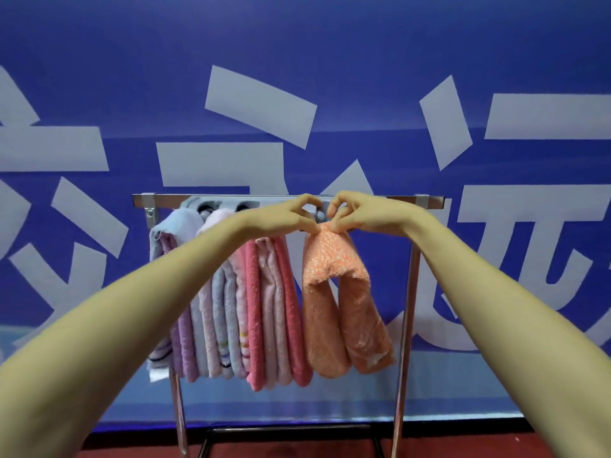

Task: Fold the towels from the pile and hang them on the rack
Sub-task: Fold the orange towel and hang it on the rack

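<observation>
rack [168, 200] before banner wall [363, 44] | hung towels [231, 309] bunched left-centre on its bar | rightmost towel [340, 309] just beside them | left hand [284, 216], right hand [360, 211] pinch its top

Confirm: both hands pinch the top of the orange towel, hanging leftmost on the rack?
Wrong end. The head view shows the orange towel at the right end of the row; the left hand and right hand do pinch its top at the rack.
</observation>
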The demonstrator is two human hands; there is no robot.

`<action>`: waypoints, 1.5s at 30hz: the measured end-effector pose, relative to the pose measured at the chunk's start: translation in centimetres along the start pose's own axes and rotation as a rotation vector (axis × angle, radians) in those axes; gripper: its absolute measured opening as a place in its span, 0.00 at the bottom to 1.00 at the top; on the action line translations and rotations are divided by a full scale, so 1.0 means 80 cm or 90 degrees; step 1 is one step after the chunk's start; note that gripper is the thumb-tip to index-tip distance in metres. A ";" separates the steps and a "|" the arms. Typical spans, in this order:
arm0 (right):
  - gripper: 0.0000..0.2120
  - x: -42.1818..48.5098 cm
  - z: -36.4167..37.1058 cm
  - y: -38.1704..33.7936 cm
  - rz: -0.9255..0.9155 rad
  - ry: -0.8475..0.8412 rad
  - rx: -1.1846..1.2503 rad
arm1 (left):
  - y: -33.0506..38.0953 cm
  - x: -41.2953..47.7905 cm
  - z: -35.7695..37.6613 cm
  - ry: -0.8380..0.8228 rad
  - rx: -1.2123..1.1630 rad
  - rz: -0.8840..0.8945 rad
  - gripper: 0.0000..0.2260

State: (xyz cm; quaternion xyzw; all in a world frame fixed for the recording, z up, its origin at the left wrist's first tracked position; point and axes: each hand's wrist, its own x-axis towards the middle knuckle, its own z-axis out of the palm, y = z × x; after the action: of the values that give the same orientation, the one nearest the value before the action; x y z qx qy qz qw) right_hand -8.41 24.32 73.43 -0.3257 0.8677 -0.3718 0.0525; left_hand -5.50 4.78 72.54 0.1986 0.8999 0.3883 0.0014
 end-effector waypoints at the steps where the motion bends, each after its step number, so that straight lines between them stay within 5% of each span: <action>1: 0.12 0.011 0.001 -0.004 0.007 -0.002 -0.024 | 0.001 0.005 -0.008 -0.011 0.025 -0.015 0.20; 8: 0.07 0.073 0.010 -0.006 0.023 0.066 -0.135 | -0.020 0.046 -0.032 0.124 0.084 -0.097 0.20; 11: 0.07 0.093 0.016 0.006 0.016 0.105 -0.153 | -0.020 0.059 -0.027 0.191 0.126 -0.126 0.07; 20: 0.06 0.099 0.009 0.017 0.028 0.096 -0.200 | -0.032 0.082 -0.016 0.272 0.247 -0.182 0.14; 26: 0.07 0.091 0.031 0.038 -0.021 0.277 -0.228 | -0.037 0.077 -0.008 0.398 0.337 -0.170 0.13; 28: 0.03 0.085 0.038 0.042 -0.048 0.285 -0.245 | -0.036 0.074 -0.006 0.382 0.362 -0.164 0.10; 33: 0.16 0.068 0.046 0.037 -0.040 0.187 -0.324 | -0.020 0.060 -0.008 0.289 0.357 -0.175 0.17; 37: 0.18 0.037 0.045 0.026 -0.072 0.311 -0.159 | 0.000 0.027 0.002 0.363 0.255 -0.084 0.16; 41: 0.10 -0.004 0.076 0.039 -0.125 0.452 0.001 | -0.016 -0.023 0.050 0.616 0.124 0.124 0.10; 45: 0.10 -0.019 0.142 0.088 -0.103 0.490 0.025 | -0.066 -0.055 0.126 0.645 0.097 0.059 0.06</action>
State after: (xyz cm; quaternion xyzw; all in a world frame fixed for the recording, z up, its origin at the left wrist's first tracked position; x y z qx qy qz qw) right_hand -7.17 21.88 60.27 -0.2289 0.7881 -0.4865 -0.2996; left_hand -1.77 6.98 61.20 0.0244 0.8038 0.3686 -0.4663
